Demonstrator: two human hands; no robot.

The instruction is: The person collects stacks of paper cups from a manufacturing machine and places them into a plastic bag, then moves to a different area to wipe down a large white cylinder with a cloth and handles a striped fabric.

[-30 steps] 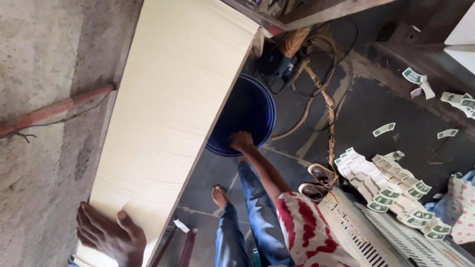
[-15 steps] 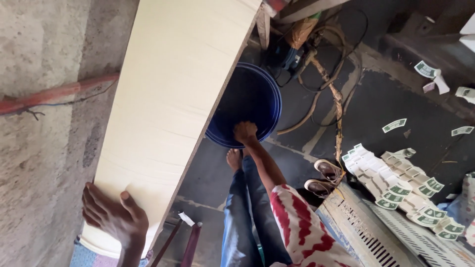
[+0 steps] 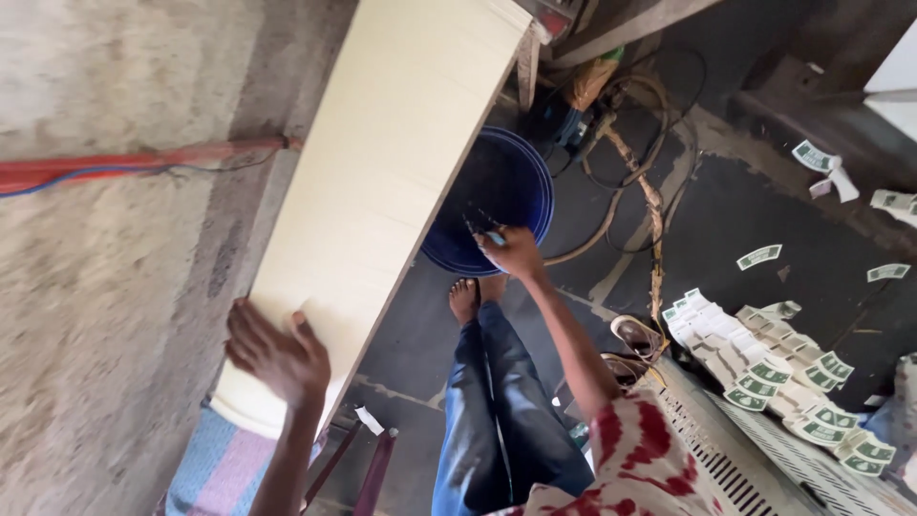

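My left hand [image 3: 277, 358] lies flat on the near end of a long cream board [image 3: 382, 191], fingers spread. The board runs away from me beside a rough grey wall [image 3: 105, 315]. My right hand [image 3: 513, 251] reaches down to the near rim of a dark blue bucket [image 3: 497, 186] on the floor, fingers curled on the rim. A small pale bit shows at the fingertips; I cannot tell what it is. My bare feet [image 3: 465, 298] and blue trousers [image 3: 497, 411] are below the bucket.
A red pipe [image 3: 143, 162] runs along the wall. Cables and a hose [image 3: 640, 172] lie on the dark floor behind the bucket. Several green-and-white paper slips [image 3: 764, 363] are scattered at the right, next to sandals [image 3: 635, 336] and a white grille [image 3: 755, 459].
My left hand has slid a little further up the board's near end. My right hand stays at the bucket's rim, and the view has shifted slightly.
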